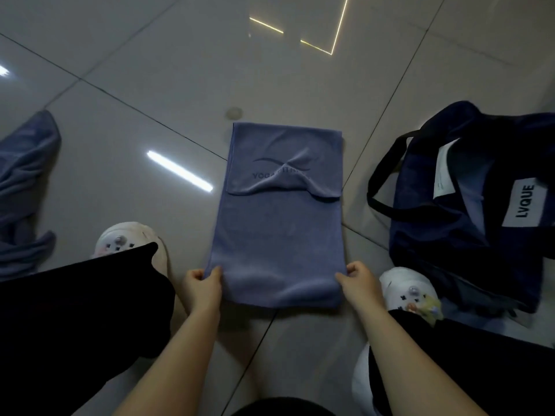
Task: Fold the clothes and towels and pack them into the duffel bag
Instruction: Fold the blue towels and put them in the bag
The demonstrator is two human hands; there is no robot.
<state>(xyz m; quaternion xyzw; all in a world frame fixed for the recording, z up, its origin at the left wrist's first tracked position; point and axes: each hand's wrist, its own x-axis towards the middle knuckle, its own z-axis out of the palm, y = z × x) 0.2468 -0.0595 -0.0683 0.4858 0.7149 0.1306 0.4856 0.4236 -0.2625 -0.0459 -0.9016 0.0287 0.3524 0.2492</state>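
On floor tiles (126,121), towel (277,229), both hands (202,285) pinching near corners

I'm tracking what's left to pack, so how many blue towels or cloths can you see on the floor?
2. One folded blue towel lies between the feet, its near corners pinched by the left hand and right hand. One crumpled blue cloth lies at far left. The duffel bag may hide more.

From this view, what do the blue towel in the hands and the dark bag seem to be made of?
Blue towel: it looks like soft microfibre or fine terry, matte, with a dark printed logo; it drapes in smooth, rounded folds. Both hands pinch its near corners.
Duffel bag: probably woven synthetic fabric, such as nylon or polyester, navy and dull, with black webbing straps and a white label. Its sides slump softly. The dim light leaves this uncertain.
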